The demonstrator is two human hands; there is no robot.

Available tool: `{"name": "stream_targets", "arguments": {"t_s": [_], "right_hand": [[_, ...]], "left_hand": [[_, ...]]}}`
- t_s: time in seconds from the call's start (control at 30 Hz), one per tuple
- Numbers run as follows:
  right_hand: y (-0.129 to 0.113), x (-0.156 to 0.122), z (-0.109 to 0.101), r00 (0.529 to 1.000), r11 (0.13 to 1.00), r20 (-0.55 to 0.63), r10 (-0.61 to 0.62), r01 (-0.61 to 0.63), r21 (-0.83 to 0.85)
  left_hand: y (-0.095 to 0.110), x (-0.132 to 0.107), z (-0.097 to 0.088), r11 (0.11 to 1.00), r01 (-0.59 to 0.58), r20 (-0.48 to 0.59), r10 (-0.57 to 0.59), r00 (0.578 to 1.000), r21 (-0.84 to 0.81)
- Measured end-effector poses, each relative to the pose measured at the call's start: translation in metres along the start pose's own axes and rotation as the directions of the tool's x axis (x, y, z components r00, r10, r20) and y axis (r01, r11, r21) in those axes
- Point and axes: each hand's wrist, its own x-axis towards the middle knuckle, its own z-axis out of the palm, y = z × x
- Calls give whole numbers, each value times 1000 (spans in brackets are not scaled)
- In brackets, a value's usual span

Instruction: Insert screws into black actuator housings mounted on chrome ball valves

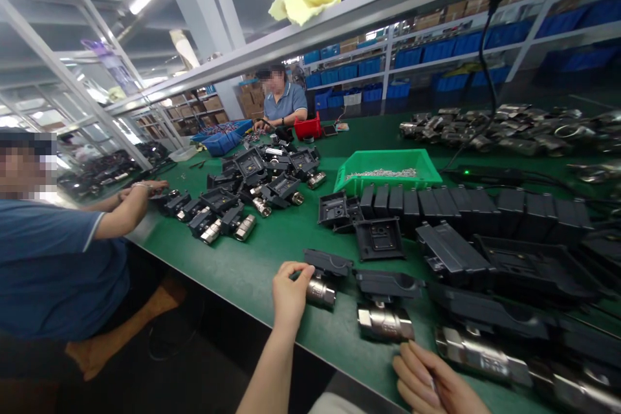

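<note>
My left hand (290, 291) is closed at the left end of a metal ball valve (322, 292). A dark plastic housing (328, 263) sits on top of that valve. To its right, a second ball valve (385, 322) lies on the table under another dark housing (388, 283). My right hand (431, 375) is just below the second valve, near the table's front edge. Its fingers are curled together, and whatever may be between them is hidden. Further right lies a larger metal valve (480, 354) under a dark housing (485, 310).
A green bin (392, 167) of small metal parts stands behind a row of dark housings (436, 204). Assembled valves (262, 174) are piled left of centre. Bare valves (514, 129) lie at the back right. One co-worker (53, 252) sits at left, another (285, 100) across the table.
</note>
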Motion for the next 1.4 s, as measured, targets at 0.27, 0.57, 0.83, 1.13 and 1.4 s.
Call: {"name": "stream_targets", "arguments": {"t_s": [0.27,0.57,0.83,1.13,1.4], "right_hand": [[1,0,2,989,990,-46,-139,140,6],[0,0,2,980,987,-118,-162,163,1],[2,-1,1,982,979,-82,-170,178,96],[2,-1,2,964,976,-196,-179,199,88],[1,-5,6,960,991,-248,-131,131,-16]], "left_hand": [[-6,18,-3,997,71,155,-68,986,-13],[36,-75,10,836,-547,347,502,792,39],[54,-98,31,706,-676,697,377,610,210],[62,-103,34,607,-741,721,372,584,287],[41,-51,-4,725,-597,323,505,800,344]]}}
